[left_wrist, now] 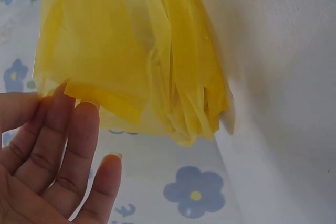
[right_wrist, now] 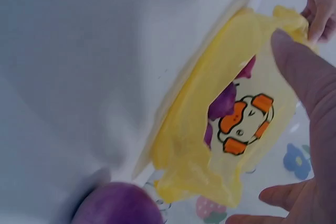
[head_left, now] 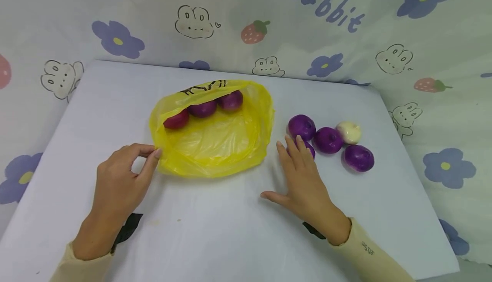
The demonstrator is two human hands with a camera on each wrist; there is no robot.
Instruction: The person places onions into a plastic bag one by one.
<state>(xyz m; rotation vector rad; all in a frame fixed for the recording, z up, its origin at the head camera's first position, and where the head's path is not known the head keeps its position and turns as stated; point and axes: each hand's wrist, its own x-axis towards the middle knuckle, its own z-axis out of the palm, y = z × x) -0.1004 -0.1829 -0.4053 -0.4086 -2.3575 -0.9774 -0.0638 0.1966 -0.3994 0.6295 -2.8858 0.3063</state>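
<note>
A yellow plastic bag (head_left: 211, 170) lies with its mouth spread toward me in the head view. Two purple onions (head_left: 203, 109) and a redder round one (head_left: 177, 120) show inside it. My left hand (head_left: 121, 181) pinches the bag's left edge between thumb and fingers; the left wrist view shows the folded plastic (left_wrist: 100, 40) at the fingertips. Right of the bag, my right hand (head_left: 303, 183) is spread, its fingertips overlapping a partly hidden purple onion (head_left: 310, 151). In the right wrist view nothing is in its grasp, and a purple onion (right_wrist: 118, 205) shows at the bottom edge.
Beyond the right hand sit more purple onions (head_left: 328, 140) and a pale, whitish one (head_left: 349, 133), grouped close together. All rest on a white tabletop (head_left: 215, 230). A patterned cloth (head_left: 230, 25) with rabbits and flowers hangs behind the table's far edge.
</note>
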